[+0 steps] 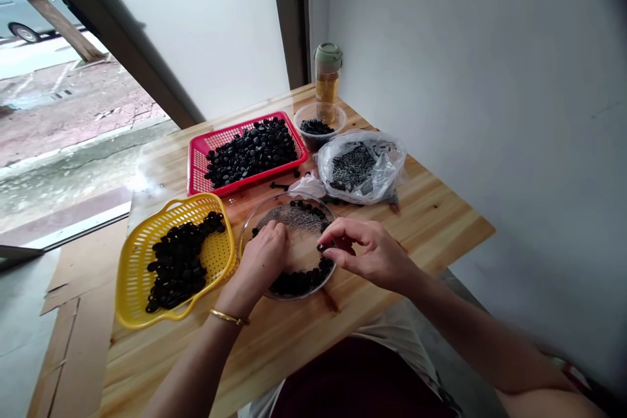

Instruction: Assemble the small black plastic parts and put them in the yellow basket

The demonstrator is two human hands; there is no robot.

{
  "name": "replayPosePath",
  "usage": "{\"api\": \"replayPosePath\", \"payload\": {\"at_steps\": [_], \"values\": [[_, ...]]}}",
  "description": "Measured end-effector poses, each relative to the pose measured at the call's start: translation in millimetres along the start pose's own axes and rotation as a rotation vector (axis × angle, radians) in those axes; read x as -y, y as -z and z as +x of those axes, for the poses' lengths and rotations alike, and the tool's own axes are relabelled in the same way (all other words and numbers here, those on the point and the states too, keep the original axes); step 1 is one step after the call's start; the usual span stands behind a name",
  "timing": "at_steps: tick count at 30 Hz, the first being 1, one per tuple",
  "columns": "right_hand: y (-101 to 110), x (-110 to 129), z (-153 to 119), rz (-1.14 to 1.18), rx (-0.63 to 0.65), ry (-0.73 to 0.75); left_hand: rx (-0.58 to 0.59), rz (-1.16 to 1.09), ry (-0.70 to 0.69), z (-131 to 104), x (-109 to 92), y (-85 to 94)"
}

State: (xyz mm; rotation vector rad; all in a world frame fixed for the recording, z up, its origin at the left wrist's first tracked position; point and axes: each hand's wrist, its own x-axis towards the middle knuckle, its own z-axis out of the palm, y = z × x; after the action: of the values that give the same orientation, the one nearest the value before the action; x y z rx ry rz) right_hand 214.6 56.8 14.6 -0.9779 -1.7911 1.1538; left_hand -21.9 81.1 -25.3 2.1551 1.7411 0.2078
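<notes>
A round clear tray (300, 260) lies near the table's front edge, with small black pieces (297, 283) around its rim and thin metal pins (294, 217) at its back. Over the tray's left part is my left hand (266, 249), fingers bent down and together; their tips are hidden, so what they hold cannot be made out. My right hand (366, 249) is at the tray's right rim, thumb and forefinger pinched on a small black piece (322, 247).
Left of the tray stands a yellow basket (128, 274) with black pieces. Behind are a red basket (198, 173) of black discs, a clear tub (337, 119), a plastic bag (389, 166) of dark metal parts and a bottle (326, 78). A wall borders the table's right side.
</notes>
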Motion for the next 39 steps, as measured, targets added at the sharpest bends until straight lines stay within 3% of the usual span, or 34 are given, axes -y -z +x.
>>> {"api": "replayPosePath", "payload": {"at_steps": [6, 12, 17, 26, 31, 39], "values": [[-9.0, -9.2, -1.3, 0.118, -0.055, -0.132, -0.167, -0.326, -0.022, -9.5, -6.9, 9.8], [-26.3, -9.0, -0.2, 0.209, -0.055, -0.208, -0.255, -0.622, 0.011, -20.3, -11.5, 12.2], [-33.4, -5.9, 0.7, 0.229, -0.046, -0.22, -0.228, -0.829, 0.097, -22.7, -12.2, 10.5], [-34.7, -8.7, -1.3, 0.203, -0.077, -0.236, -0.187, -1.066, 0.169, -30.0, -17.5, 22.5], [-38.2, -11.9, 3.3, 0.218, -0.092, -0.101, -0.13, -1.331, 0.218, -34.8, -24.2, 24.8], [-44.9, -14.9, 6.8, 0.207, -0.093, -0.138, -0.249, -1.022, 0.178, -34.0, -24.0, 14.9]]}}
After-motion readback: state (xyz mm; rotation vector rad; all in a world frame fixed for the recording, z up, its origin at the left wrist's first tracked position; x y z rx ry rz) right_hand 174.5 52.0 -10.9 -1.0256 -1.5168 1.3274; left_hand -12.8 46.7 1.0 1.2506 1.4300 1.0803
